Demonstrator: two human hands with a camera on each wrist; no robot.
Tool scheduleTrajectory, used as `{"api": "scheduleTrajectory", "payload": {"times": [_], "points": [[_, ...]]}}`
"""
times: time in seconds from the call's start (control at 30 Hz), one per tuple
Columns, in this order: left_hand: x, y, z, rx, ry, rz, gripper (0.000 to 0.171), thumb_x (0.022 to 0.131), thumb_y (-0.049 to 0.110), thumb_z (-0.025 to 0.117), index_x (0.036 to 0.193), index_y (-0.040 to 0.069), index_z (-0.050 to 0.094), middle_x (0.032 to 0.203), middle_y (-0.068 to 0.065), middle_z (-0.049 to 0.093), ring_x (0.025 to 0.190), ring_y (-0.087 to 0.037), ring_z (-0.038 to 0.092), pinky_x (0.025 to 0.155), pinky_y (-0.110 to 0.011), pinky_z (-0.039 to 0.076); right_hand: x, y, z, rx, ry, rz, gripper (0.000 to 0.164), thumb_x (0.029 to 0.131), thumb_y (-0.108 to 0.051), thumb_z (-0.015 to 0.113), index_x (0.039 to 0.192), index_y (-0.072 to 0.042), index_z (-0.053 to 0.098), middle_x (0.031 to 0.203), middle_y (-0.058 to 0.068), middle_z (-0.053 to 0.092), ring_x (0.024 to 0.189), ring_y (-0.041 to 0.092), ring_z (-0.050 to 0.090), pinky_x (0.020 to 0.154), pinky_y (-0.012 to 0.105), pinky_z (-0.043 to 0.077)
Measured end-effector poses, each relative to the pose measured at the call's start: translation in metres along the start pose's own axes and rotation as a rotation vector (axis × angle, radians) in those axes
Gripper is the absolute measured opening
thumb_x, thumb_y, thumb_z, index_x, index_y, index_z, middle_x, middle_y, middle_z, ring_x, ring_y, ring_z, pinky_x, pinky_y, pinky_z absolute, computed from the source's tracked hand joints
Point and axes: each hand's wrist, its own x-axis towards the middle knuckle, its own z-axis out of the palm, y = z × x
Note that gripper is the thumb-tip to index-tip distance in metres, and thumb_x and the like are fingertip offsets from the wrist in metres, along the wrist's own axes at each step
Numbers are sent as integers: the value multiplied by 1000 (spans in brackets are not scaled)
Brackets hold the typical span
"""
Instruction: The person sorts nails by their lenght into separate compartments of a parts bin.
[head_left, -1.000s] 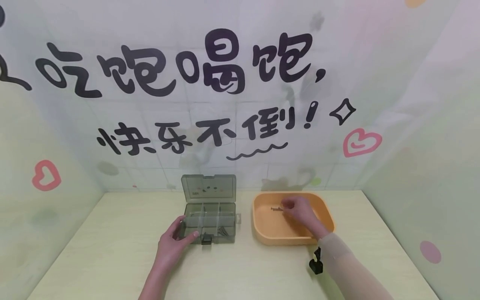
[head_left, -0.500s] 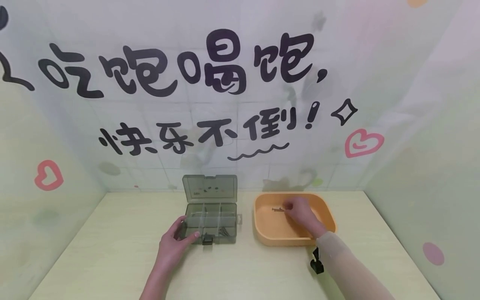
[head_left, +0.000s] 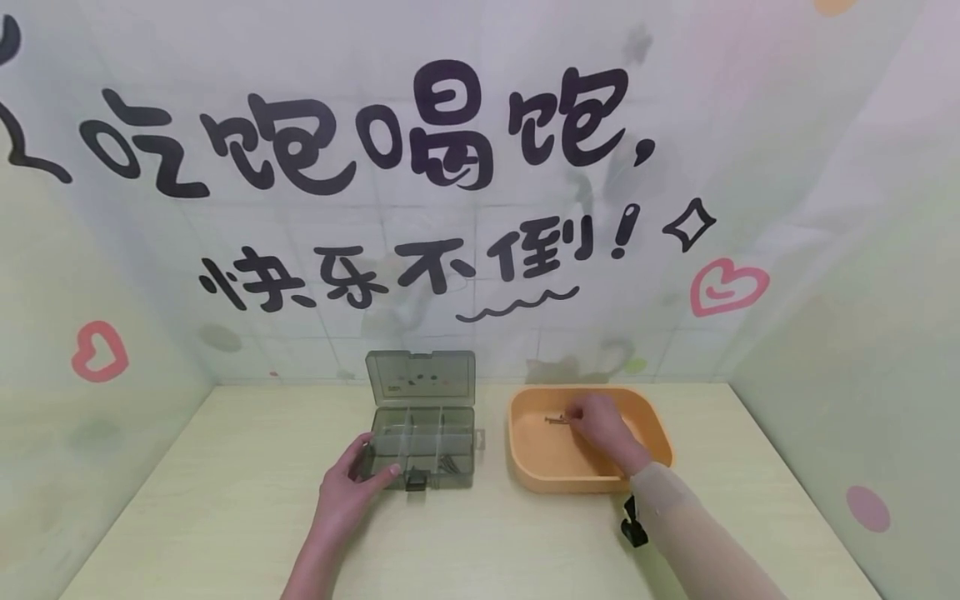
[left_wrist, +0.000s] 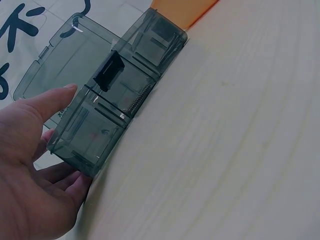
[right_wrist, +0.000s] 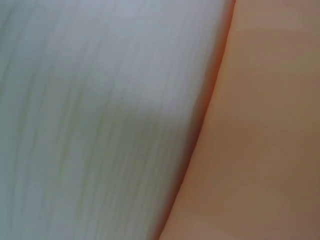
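Note:
My left hand grips the left end of a smoky grey compartment box on the table. In the left wrist view the thumb lies over the box's front edge and the other fingers bend against its end. The box's lid stands raised at the back. Dark screws lie in its front right compartment. My right hand reaches into an orange tray, fingers bent down at a few small screws. Its fingertips are hidden, and I cannot tell whether they pinch a screw.
The pale wood-grain table meets a printed backdrop right behind the box and tray. A black clip-like device sits at the right wrist. The right wrist view has only the tray's outer wall and the tabletop.
The right hand stays over the screws in the tray, its fingers shifting slightly. The left hand and the box keep their place; the whole head view has drifted a little.

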Motion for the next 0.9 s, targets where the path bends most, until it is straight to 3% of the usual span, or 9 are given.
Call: {"api": "scheduleTrajectory", "payload": {"times": [0.43,0.53,0.7,0.9], "points": [[0,0,1,-2,-1,12,76,92,24,80,155,9,40,161,-32,27,148,-48,25,121,-52,31,4,6,4,-49,1,-83,38,82,15,60,58,-13,49,58,-6,33,57,12,32,54,24,24],[0,-1,1,-3,0,13,76,92,25,80,154,9,40,161,-32,27,148,-49,25,120,-52,31,4,7,4,-53,1,-85,36,83,14,61,60,-12,52,59,-5,37,57,12,34,54,25,27],[0,-1,1,0,-3,12,77,91,25,81,155,7,40,160,-33,27,148,-49,25,120,-52,31,4,9,6,-46,17,-72,26,82,12,66,69,-10,66,68,-1,56,63,15,45,58,28,41],[-1,1,0,2,-1,7,78,92,25,80,155,7,39,161,-33,27,148,-49,25,120,-53,32,2,8,5,7,39,-59,15,85,8,71,79,-5,75,76,2,67,69,16,55,65,35,54]]}}
